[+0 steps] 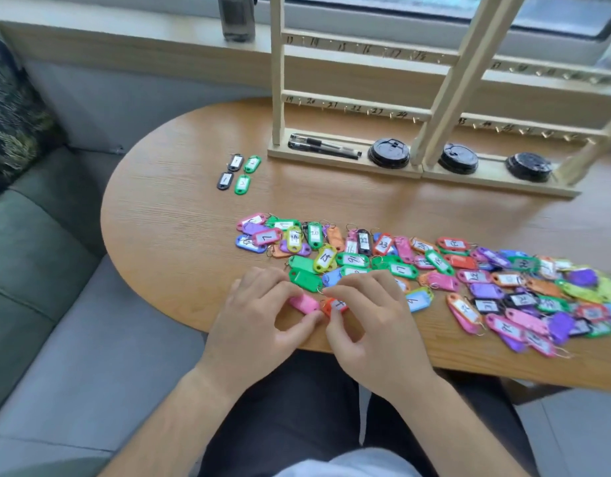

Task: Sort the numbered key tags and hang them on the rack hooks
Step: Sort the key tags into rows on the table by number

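Several coloured numbered key tags lie in a wide heap across the wooden table. At the near edge my left hand pinches a pink tag, and my right hand pinches an orange-red tag right beside it. Two black and two green tags are laid apart in a small square further back. The wooden rack with numbered bars and small hooks stands at the table's far side; I see no tag on its hooks.
Two black pens and three black round lids sit on the rack's base. A dark bottle stands on the window sill behind. A grey sofa with a patterned cushion is at the left.
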